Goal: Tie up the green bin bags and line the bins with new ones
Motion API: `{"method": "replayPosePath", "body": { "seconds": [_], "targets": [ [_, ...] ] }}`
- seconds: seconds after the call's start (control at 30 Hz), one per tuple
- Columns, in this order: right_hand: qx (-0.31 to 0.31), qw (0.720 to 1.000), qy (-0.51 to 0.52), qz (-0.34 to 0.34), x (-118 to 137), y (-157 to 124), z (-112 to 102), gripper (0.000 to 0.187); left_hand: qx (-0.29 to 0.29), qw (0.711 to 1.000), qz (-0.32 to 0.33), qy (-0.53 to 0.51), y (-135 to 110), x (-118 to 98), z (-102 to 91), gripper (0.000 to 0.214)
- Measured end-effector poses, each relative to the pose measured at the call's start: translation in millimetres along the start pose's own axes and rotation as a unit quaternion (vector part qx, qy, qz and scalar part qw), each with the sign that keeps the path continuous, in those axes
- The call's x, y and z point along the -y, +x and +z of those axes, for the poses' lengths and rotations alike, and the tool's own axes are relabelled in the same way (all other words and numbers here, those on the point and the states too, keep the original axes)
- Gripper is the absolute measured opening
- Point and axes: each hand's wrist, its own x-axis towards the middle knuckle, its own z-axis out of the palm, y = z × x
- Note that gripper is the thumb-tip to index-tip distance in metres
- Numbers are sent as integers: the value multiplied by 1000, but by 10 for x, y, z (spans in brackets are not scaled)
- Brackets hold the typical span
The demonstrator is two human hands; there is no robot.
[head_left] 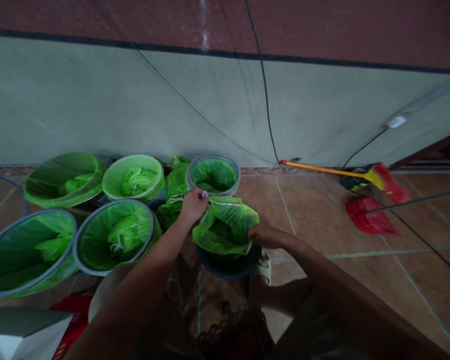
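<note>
A green drawstring bin bag (227,225) is spread open at the mouth of a dark bin (230,267) in front of me. My left hand (194,204) is closed on the bag's far left edge, near its white drawstring. My right hand (266,235) grips the bag's right edge, its fingertips partly hidden by the plastic. The bag's lower part sits down inside the bin, and its rim stands above the bin's rim. Just behind is a grey-rimmed bin (213,156) lined with a similar green bag.
To the left stand several lined bins, among them a grey-rimmed one (77,245) and a pale green one (160,172), with bunched bags inside. A red dustpan (371,216) and a broom (330,170) lie on the tiles at right. Cables hang along the wall (315,110).
</note>
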Motion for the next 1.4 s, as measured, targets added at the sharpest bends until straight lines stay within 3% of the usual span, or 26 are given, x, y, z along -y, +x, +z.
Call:
{"method": "replayPosePath", "body": {
  "seconds": [0.1,0.17,0.3,0.4,0.53,0.67,0.73,0.8,0.9,0.97,1.03,1.17,1.23,1.3,1.4],
  "targets": [
    [27,988,153,2,-16,26,-109,24,-23,998,39,34,-5,-59,-49,5],
    [-3,978,206,33,-30,49,-130,28,-11,999,37,-4,-16,-89,-46,3],
    [-59,986,159,0,-24,79,-95,44,65,994,53,-69,-50,-84,38,6],
    [-75,993,88,-28,27,74,-57,46,110,989,83,-46,-76,-41,105,11],
    [-104,993,49,-5,63,80,-48,27,120,988,96,-13,-97,-37,104,17],
    [-135,983,125,-25,126,91,-129,26,109,989,98,-23,-101,-138,37,16],
    [-186,966,176,-30,221,65,-234,31,86,989,107,-51,-123,-240,-10,16],
    [-267,929,253,-31,339,-3,-401,36,63,986,121,-101,-177,-381,-79,16],
    [-362,826,429,-52,469,-160,-722,50,55,967,165,-185,-304,-620,-223,17],
    [-346,772,530,-60,504,-244,-893,62,74,953,191,-224,-374,-739,-309,20],
    [-296,757,581,-43,534,-262,-956,68,80,945,188,-256,-406,-800,-349,23],
    [-184,791,583,-6,747,-107,-756,65,76,938,155,-300,-413,-822,-281,21],
    [-121,829,546,-22,910,-17,-605,62,123,934,156,-297,-436,-832,-220,23],
    [-80,857,507,-58,1032,32,-502,47,179,927,155,-291,-461,-835,-167,27],
    [-69,852,511,-87,1045,37,-476,38,180,929,136,-295,-449,-760,-95,39]
  ]
}}
